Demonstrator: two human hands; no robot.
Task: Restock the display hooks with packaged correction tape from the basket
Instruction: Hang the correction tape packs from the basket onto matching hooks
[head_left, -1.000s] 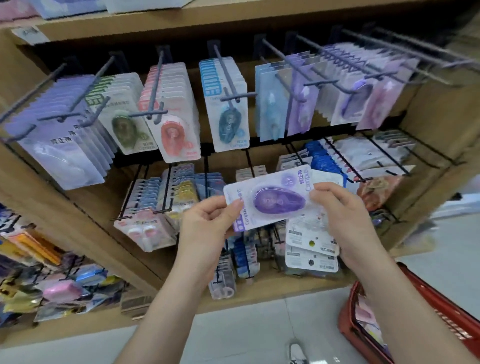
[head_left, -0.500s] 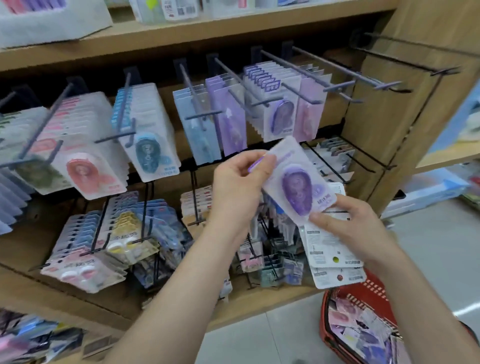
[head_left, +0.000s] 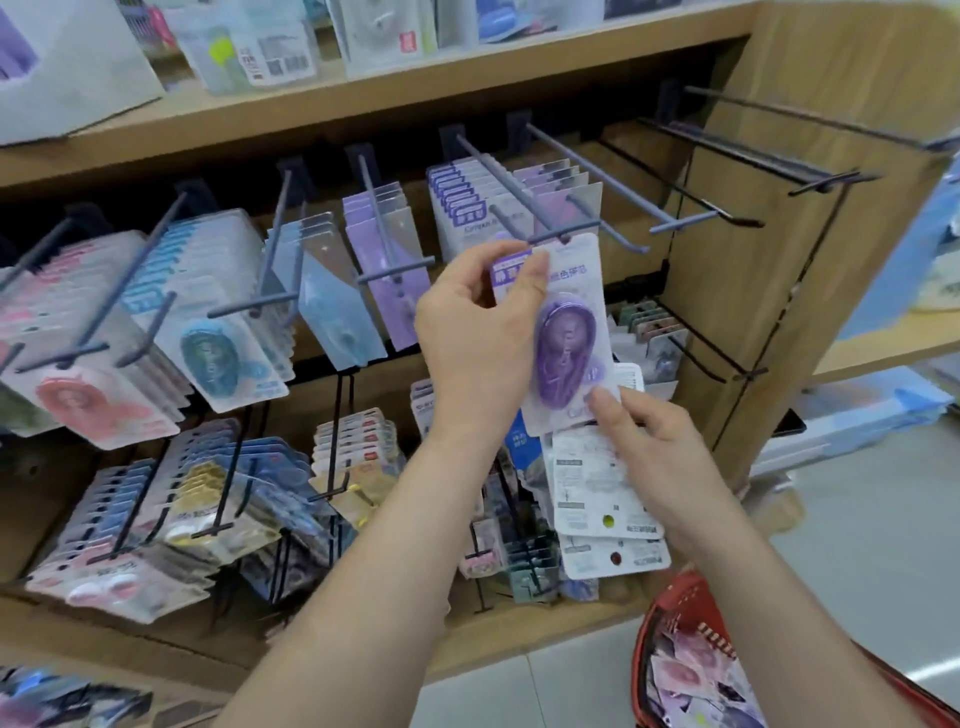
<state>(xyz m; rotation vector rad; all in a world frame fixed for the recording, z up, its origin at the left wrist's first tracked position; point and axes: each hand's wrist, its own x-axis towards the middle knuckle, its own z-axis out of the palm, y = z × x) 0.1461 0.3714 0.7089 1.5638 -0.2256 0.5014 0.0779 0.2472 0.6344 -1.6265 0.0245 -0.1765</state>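
A purple correction tape pack (head_left: 566, 338) stands upright with its top hole at the tip of a grey display hook (head_left: 519, 189) that carries matching purple packs. My left hand (head_left: 480, 332) pinches the pack's top edge between thumb and fingers. My right hand (head_left: 654, 457) holds the pack's bottom corner with its thumb and grips a stack of white-backed packs (head_left: 597, 488) below it. The red basket (head_left: 670, 613) sits at the bottom right with more packs inside.
Grey hooks with blue, pink and lilac packs (head_left: 218, 358) fill the upper row to the left. Bare hooks (head_left: 727, 166) stick out on the right by a wooden side panel (head_left: 779, 260). A lower rack holds several smaller packs (head_left: 197, 509). A wooden shelf runs above.
Both hands raised the purple pack from a tilted position in front of the lower rack up to the hook tip and turned it upright. The view shifted right and closer.
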